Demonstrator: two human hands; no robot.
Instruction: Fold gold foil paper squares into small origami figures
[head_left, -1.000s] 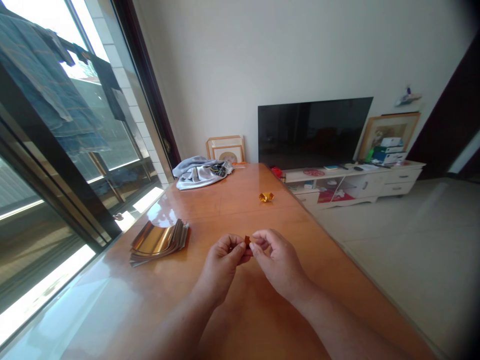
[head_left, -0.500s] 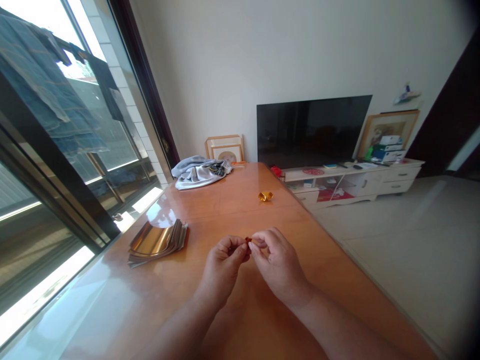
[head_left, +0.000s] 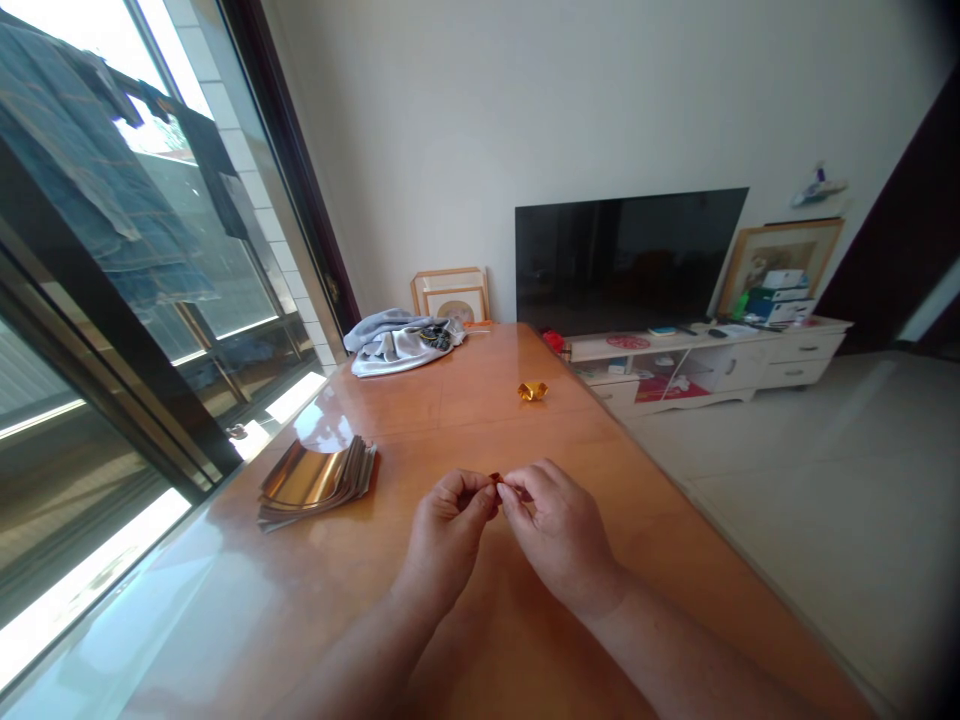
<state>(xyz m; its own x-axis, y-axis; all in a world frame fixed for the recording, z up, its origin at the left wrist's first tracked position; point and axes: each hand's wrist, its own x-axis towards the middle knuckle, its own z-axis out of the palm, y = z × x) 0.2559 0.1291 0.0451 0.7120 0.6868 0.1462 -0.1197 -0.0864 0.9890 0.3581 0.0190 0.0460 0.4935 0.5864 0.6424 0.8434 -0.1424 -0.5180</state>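
Between my two hands, above the wooden table (head_left: pixel 450 420), is a small piece of gold-orange foil paper (head_left: pixel 496 479), mostly hidden by the fingers. My left hand (head_left: pixel 448 530) pinches it from the left with thumb and curled fingers. From the right, the thumb and fingertips of my right hand (head_left: pixel 556 530) close on it too, almost touching the left thumb. A folded gold foil ingot (head_left: pixel 532 392) sits farther off on the table, beyond my right hand. To the left lies a stack of shiny gold foil sheets (head_left: pixel 311 480), fanned and slightly curved.
Grey-silver cloth (head_left: pixel 405 345) lies crumpled at the table's far end, in front of framed pictures (head_left: pixel 452 292). Past the table's right edge stand a low white cabinet (head_left: pixel 750 362) and a black television (head_left: pixel 630 262). Glass sliding doors (head_left: pixel 225 240) run along the left.
Both hands stay nearly in place, with the fingers shifting slightly on the foil. Less of the foil shows between the fingertips now. The view has moved very little.
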